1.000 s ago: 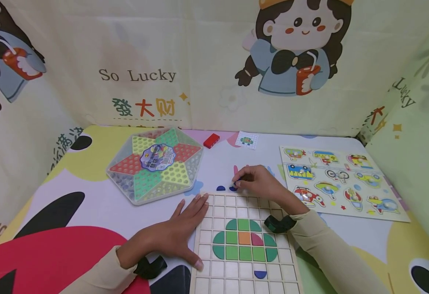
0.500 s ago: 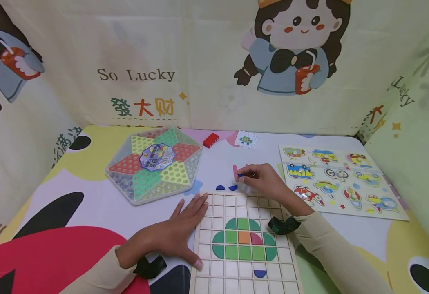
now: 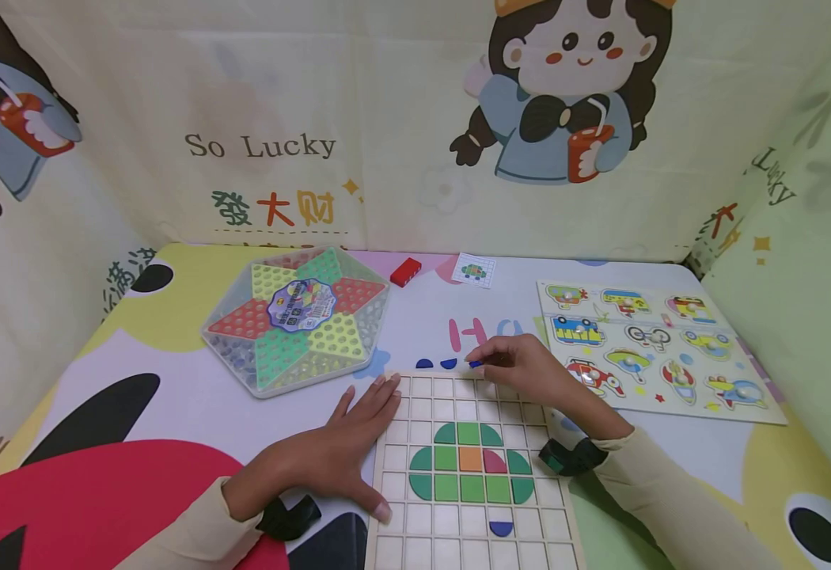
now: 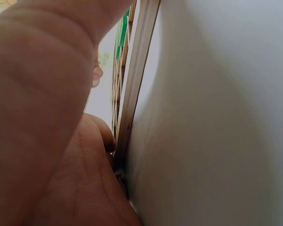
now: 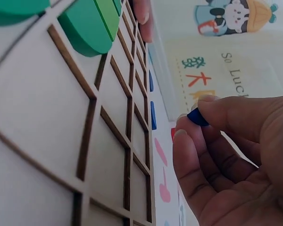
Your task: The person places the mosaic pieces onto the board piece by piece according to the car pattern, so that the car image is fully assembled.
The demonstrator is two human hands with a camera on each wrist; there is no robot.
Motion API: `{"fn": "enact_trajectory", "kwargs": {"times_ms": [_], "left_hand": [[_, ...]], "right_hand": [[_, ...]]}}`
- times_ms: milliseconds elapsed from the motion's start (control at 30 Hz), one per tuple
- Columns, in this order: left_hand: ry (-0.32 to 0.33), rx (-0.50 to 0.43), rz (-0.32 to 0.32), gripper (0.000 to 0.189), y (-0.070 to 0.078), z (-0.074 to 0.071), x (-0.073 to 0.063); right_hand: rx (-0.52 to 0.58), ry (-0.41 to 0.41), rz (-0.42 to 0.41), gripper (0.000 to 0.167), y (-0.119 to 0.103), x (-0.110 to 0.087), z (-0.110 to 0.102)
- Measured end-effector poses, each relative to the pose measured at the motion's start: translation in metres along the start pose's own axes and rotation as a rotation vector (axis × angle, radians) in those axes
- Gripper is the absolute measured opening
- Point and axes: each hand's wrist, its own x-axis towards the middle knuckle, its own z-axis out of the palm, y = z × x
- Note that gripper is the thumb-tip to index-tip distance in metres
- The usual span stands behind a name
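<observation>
In the head view my right hand (image 3: 533,372) is just past the board's far edge. Its thumb and fingertips pinch a dark blue half-round tile (image 5: 198,117), plainest in the right wrist view. Two similar blue half-round tiles (image 3: 448,363) lie on the table to its left. My left hand (image 3: 347,443) rests with fingers spread along the left edge of a wooden grid board (image 3: 423,550). Green tiles (image 3: 472,489), an orange square (image 3: 470,458) and a red quarter-round tile (image 3: 495,461) sit in its cells. One blue half-round tile (image 3: 501,528) lies in a lower cell.
A Chinese checkers box (image 3: 301,317) lies at the back left. Behind the board are a red block (image 3: 405,272) and a small pattern card (image 3: 474,270). A vehicle puzzle board (image 3: 658,348) lies to the right, and a printed curtain (image 3: 387,103) hangs behind the table.
My right hand lifted a blue half-round tile from beside the other two, then moved it slightly right and down toward the board's far edge. My left hand has stayed in place.
</observation>
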Motion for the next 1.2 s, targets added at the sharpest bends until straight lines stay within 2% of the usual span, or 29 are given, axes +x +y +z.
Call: {"fn": "enact_trajectory", "kwargs": {"times_ms": [400, 600, 867, 1067, 1200], "left_hand": [[0.002, 0.002, -0.001, 0.132, -0.001, 0.001, 0.0], [0.003, 0.002, 0.002, 0.132, -0.001, 0.001, 0.0], [0.003, 0.001, 0.004, 0.131, -0.002, 0.002, 0.001], [0.003, 0.011, 0.005, 0.132, -0.001, 0.002, 0.001], [0.006, 0.012, 0.006, 0.132, -0.002, 0.001, 0.001]], "right_hand": [[0.077, -0.1, -0.09, 0.016, -0.009, -0.024, 0.002], [0.081, -0.176, -0.083, 0.018, -0.011, -0.037, 0.003], [0.111, -0.234, -0.1, 0.017, -0.009, -0.057, 0.003], [0.085, -0.261, -0.097, 0.016, -0.008, -0.069, 0.005], [0.117, -0.293, -0.112, 0.013, -0.009, -0.076, 0.008]]}}
